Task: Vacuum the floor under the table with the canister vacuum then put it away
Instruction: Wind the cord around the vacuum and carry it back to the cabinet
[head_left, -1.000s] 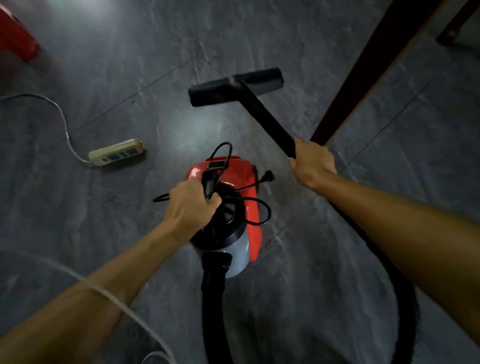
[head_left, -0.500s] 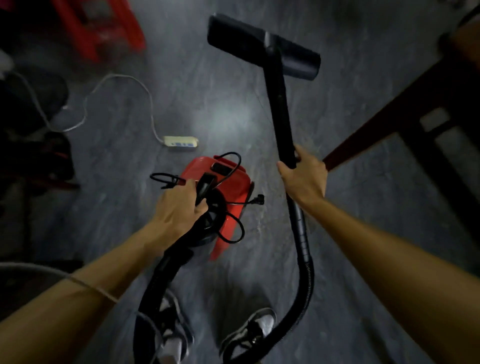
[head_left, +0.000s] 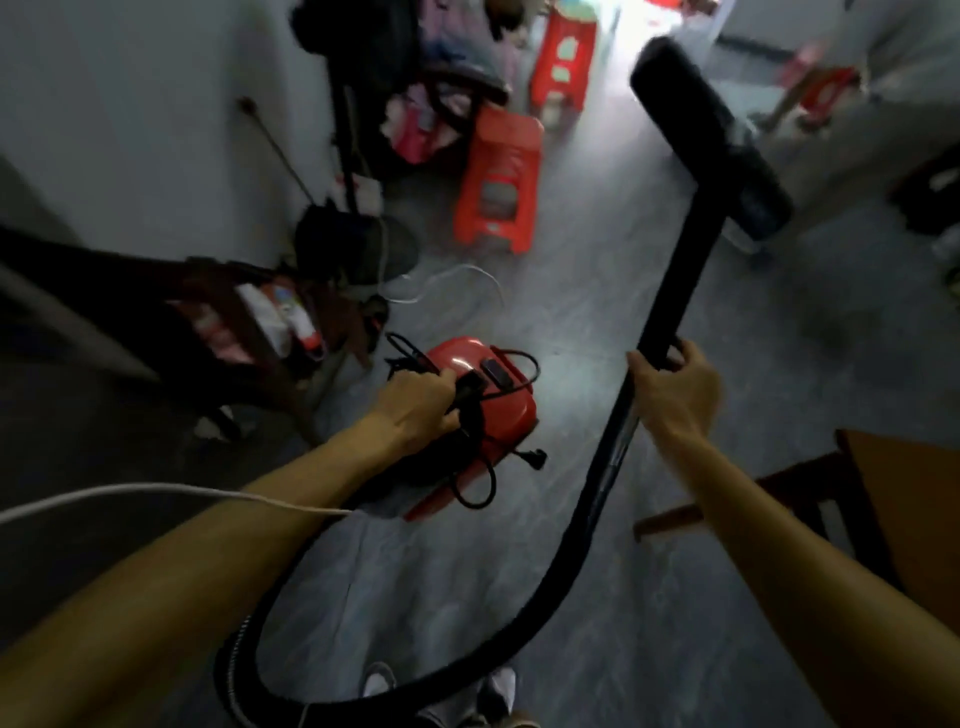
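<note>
Two shoes (head_left: 497, 687) at bottom edge, on grey floor (head_left: 597, 322). Black hose (head_left: 545, 587) loops from near the feet up to the R. L hand (head_left: 415, 402): fingers clenched round top handle of red canister vac (head_left: 504, 415), black cord (head_left: 532, 459) bundled there; vac tilted over mid-floor. R hand (head_left: 675, 395) grasps black wand (head_left: 675, 291), floor head (head_left: 711, 135) raised ahead. Table corner (head_left: 914, 519) at R edge. Red stools (head_left: 498, 182) further back.

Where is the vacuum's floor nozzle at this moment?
The floor nozzle is at upper right of the head view, on the far end of the wand that the right hand grips, to the right of the nearer red stool.
</note>
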